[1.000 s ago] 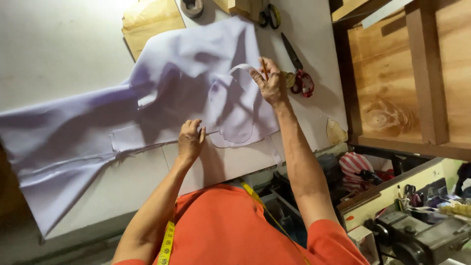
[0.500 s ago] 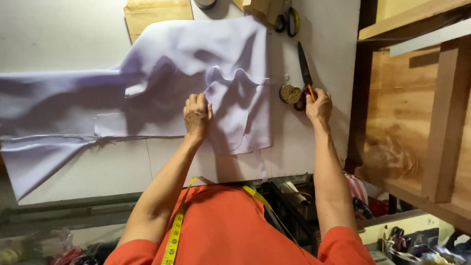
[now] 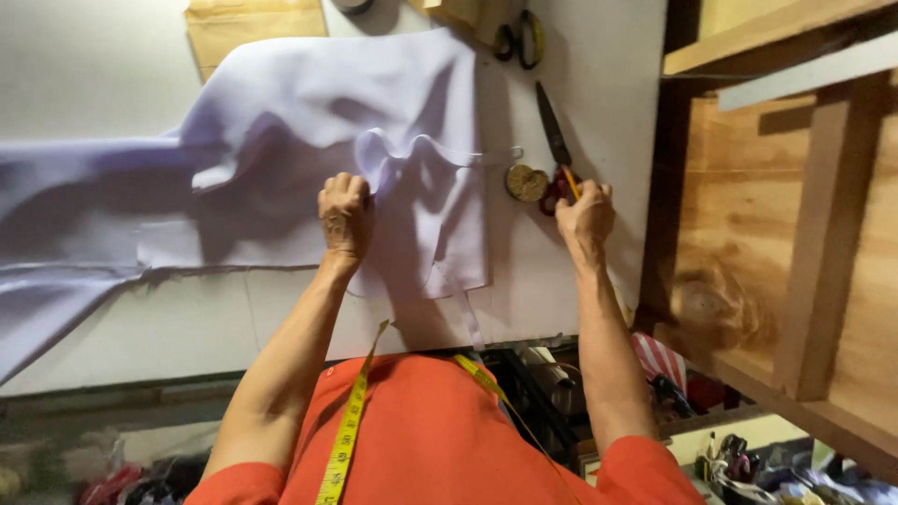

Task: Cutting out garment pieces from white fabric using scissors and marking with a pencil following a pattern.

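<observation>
Now I see my left hand (image 3: 346, 213) pressed down on the pale lilac fabric (image 3: 309, 140), fingers curled into a loose fist that bunches a fold of the cloth under the knuckles. The fabric is spread across the white table (image 3: 168, 327), most of it reaching off to the left, with a narrower panel hanging toward the table's near edge just right of that hand.

My right hand (image 3: 585, 213) lies well apart from the cloth, on bare table near the right edge. It is closed around a thin orange stick, a pencil (image 3: 570, 180) as far as I can tell, though the view is too small to be sure. Its knuckles touch or nearly touch the red-handled scissors (image 3: 554, 140), whose dark blades point away from me. Just beside the scissors on the left sits a small round tan pincushion (image 3: 527, 182).

Farther back I see a brown paper pattern (image 3: 253, 23) partly under the fabric, and a second pair of shears (image 3: 519, 37). A yellow measuring tape (image 3: 351, 421) hangs round my neck over an orange shirt (image 3: 440, 440). Wooden shelving (image 3: 795, 215) stands at the right.
</observation>
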